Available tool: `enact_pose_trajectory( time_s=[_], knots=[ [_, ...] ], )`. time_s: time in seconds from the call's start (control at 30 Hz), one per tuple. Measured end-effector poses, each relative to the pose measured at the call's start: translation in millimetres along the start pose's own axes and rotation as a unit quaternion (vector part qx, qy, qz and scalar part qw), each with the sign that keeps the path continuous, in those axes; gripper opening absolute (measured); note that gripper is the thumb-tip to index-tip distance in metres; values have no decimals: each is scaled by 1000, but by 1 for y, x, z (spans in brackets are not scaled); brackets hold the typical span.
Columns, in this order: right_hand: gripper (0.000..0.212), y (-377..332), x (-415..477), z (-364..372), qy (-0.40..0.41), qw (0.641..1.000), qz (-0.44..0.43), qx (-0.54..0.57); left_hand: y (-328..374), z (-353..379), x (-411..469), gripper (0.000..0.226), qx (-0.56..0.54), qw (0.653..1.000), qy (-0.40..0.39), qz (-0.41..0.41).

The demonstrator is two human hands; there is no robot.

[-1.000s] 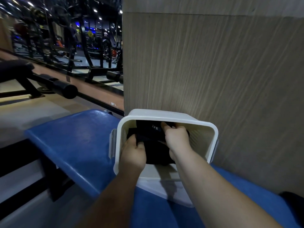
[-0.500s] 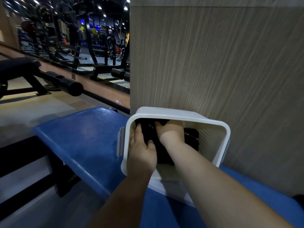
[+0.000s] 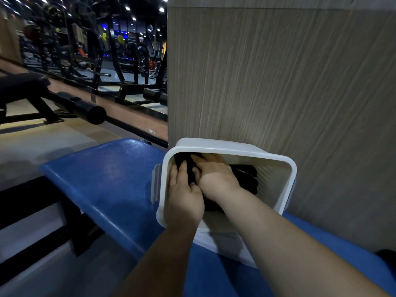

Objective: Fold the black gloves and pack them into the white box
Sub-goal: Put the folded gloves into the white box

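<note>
Black fabric gloves (image 3: 246, 179): a dark folded bundle lying inside the box, lower centre-right of the frame; only the right part and a strip between the two hands show, the rest is covered.
White plastic box (image 3: 288, 181): square with rounded corners, open mouth tipped toward the camera, its far side against the wall panel, resting on the bench.
Left hand (image 3: 184, 194): reaches over the box's near rim, close to the left inner wall; fingers straight and together, laid flat on the gloves, curled round nothing.
Right hand (image 3: 214, 174): deeper in the box and touching the left hand's thumb side; fingers stretched out flat, pressing down on the gloves, with no pinch or grip.
Blue padded bench (image 3: 111, 183): runs from middle left to lower right, carrying the box.
White flat piece (image 3: 225, 241): lies on the bench under the box's near edge; I cannot tell whether it is a lid.
Wood-grain wall panel (image 3: 278, 82): fills the upper right.
Black padded roller bar (image 3: 90, 111): middle left, well apart from the box.
Gym machines (image 3: 96, 50): dim, upper left.
</note>
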State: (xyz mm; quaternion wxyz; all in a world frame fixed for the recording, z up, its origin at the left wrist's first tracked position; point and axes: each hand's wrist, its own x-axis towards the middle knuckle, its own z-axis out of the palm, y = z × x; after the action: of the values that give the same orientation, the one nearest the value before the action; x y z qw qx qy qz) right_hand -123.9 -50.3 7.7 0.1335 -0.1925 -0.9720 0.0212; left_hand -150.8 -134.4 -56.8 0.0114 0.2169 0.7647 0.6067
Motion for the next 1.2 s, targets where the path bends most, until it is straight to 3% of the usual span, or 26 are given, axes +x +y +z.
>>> enact_pose_trajectory(
  time_s=[0.2, 0.6, 0.83, 0.97, 1.2],
  knots=[
    [47, 3, 3, 6, -64, 998, -17, -14, 0, -5, 2, 53, -96, 995, -1, -40],
    [48, 8, 2, 6, -70, 997, -19, 8, 5, -5, 1, 44, -109, 993, 11, -37],
    [45, 13, -17, -8, 27, 999, -39, 3, 10, -6, 0, 43, -107, 993, 24, -34],
    [44, 21, -38, -17, 72, 997, -21, 19, 18, -4, -10, 48, -82, 996, 36, 9],
    [38, 69, -113, -7, 169, 980, 5, 104, 44, 14, -56, 42, -9, 998, 60, 20]
  ],
)
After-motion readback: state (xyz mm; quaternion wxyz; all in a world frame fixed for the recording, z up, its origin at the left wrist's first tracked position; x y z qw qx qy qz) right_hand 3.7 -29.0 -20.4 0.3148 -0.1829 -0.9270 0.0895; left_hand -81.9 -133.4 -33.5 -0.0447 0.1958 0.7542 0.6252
